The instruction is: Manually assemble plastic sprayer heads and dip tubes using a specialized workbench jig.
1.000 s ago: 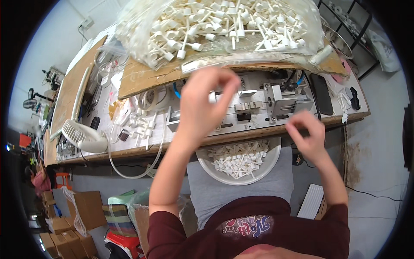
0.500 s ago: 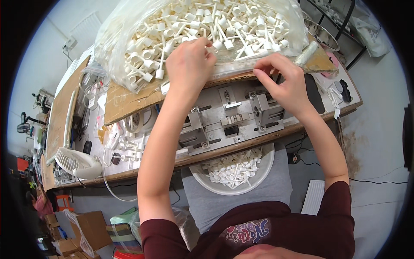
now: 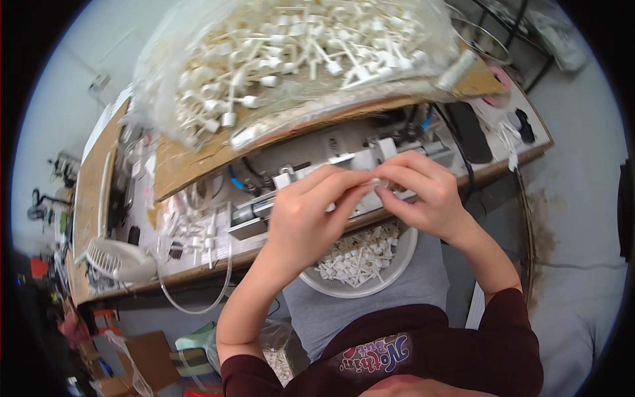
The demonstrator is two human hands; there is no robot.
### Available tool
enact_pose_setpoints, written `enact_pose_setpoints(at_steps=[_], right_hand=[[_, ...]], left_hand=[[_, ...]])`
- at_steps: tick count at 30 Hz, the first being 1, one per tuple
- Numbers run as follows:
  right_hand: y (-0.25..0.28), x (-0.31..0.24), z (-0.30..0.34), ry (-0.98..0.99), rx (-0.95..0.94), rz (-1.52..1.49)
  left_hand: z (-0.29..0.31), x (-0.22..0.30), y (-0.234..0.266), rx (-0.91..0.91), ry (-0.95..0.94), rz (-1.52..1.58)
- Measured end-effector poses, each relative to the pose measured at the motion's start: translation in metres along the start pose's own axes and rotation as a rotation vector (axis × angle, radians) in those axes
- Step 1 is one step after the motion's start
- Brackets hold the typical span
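My left hand (image 3: 309, 208) and my right hand (image 3: 426, 193) meet over the metal fixture (image 3: 254, 210), fingertips pinched together. Between them is a small white plastic piece (image 3: 376, 181); the fingers cover most of it, so its full shape does not show. Beyond the hands, a clear plastic bag (image 3: 155, 83) lies open, heaped with white plastic measuring scoops (image 3: 311, 46). Below the hands, a round white basket (image 3: 405, 268) on my lap holds many small white pieces (image 3: 357, 264).
A cardboard sheet (image 3: 173, 169) lies under the bag, along the back of the fixture. To the left are a small white fan (image 3: 119, 260), loose scoops (image 3: 198, 241) and a clear hose (image 3: 228, 264). A dark, flat object (image 3: 471, 132) lies at the right of the bench.
My left hand has come back from the scoop heap, and my right hand has moved from the cardboard edge. Both now pinch together over the fixture, whose parts have slid outward.
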State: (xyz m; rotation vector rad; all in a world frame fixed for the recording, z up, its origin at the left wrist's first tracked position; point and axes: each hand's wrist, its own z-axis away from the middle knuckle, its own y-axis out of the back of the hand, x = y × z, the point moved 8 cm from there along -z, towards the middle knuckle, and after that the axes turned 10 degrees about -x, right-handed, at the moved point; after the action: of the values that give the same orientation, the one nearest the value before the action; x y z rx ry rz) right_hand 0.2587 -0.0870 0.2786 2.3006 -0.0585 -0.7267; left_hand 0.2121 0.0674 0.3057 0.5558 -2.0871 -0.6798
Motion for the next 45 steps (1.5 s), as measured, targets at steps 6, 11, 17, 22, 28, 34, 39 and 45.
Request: enact_pose_setpoints(at_steps=[6, 11, 17, 22, 28, 34, 39, 45], right_hand=[[0.079, 0.104, 0.095, -0.476, 0.517, -0.315], [0.162, 0.179, 0.182, -0.722, 0.603, 0.253], [0.171, 0.236, 0.188, -0.991, 0.349, 0.655], [0.173, 0.249, 0.208, -0.848, 0.496, 0.582], [0.15, 0.138, 0.136, -0.533, 0.621, 0.526], [0.101, 0.047, 0.007, -0.054, 0.343, 0.406], [0.062, 0.038, -0.077, 0.147, 0.152, 0.467], [0.029, 0.097, -0.142, -0.168, -0.367, 0.894]], left_hand=[[0.002, -0.035, 0.041, 0.148, 0.176, 0.064], [-0.038, -0.062, 0.059, 0.181, 0.136, -0.189], [-0.095, -0.093, 0.039, 0.13, -0.016, -0.562], [-0.12, -0.113, 0.023, 0.05, 0.123, -0.587], [-0.129, -0.122, 0.007, -0.021, 0.179, -0.567], [-0.145, -0.119, -0.004, -0.033, 0.114, -0.595], [-0.132, -0.117, 0.008, -0.033, 0.191, -0.444], [-0.084, -0.074, 0.043, 0.126, 0.079, -0.201]])
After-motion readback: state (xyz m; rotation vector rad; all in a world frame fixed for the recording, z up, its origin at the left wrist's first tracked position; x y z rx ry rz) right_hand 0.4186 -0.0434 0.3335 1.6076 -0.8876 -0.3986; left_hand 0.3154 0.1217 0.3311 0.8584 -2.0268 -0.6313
